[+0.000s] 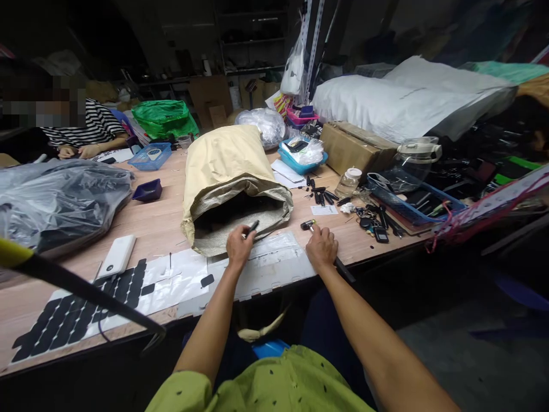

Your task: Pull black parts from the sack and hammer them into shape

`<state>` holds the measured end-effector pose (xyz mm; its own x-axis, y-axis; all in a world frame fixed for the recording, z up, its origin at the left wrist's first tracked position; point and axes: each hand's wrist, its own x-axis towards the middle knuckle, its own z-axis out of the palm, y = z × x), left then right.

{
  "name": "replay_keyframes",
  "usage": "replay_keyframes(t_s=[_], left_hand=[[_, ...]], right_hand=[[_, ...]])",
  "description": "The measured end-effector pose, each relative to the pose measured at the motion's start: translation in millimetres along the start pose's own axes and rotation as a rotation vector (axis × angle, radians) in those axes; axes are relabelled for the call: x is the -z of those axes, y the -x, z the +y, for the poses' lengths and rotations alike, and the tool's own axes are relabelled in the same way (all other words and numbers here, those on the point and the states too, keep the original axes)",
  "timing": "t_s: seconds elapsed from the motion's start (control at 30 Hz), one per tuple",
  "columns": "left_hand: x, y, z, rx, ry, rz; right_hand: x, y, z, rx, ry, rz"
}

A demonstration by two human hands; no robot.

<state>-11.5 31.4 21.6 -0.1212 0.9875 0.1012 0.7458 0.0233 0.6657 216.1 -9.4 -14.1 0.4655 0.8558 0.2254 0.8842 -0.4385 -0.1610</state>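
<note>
My left hand point(239, 247) is closed on a small black piece point(253, 228), held at the mouth of a large tan woven sack point(227, 151). The sack lies on its side with its opening toward me, and its inside is dark. My right hand point(321, 247) grips a small hammer point(307, 225), its head just past my fingers and its black handle showing below my palm. Under and between my hands lies a whitish board point(278, 266) at the table's front edge.
Black adhesive pads on a sheet point(86, 309) and a white power bank point(118, 256) lie left. Black keys and fobs point(373, 223), a glass jar point(348, 182) and a blue tray point(416, 203) stand right. A person in striped sleeves point(100, 123) sits far left. A dark strap point(86, 286) crosses the left foreground.
</note>
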Motion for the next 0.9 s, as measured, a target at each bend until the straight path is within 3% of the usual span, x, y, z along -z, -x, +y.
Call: replay_keyframes(t_s=[0.1,0.23,0.53,0.63,0.9], left_hand=[[-5.5,38.6,-3.3,-0.192,0.026,-0.120],[-16.2,63.4,-5.9,-0.201,-0.016,-0.189],[-20.5,59.9,-5.3,-0.189,-0.041,-0.255],[-20.8,60.3,-4.0,-0.179,-0.039,-0.270],[-23.0,59.7,-3.4,-0.185,-0.046,-0.276]], right_hand=[[-0.3,-0.7,1.7,0.009,-0.008,0.002],[-1.5,-0.7,3.2,0.011,-0.026,-0.003],[0.6,-5.1,8.2,-0.021,-0.130,-0.018],[5.6,-1.0,12.5,0.031,-0.234,-0.033],[25.9,56.3,1.6,0.293,-0.695,-0.100]])
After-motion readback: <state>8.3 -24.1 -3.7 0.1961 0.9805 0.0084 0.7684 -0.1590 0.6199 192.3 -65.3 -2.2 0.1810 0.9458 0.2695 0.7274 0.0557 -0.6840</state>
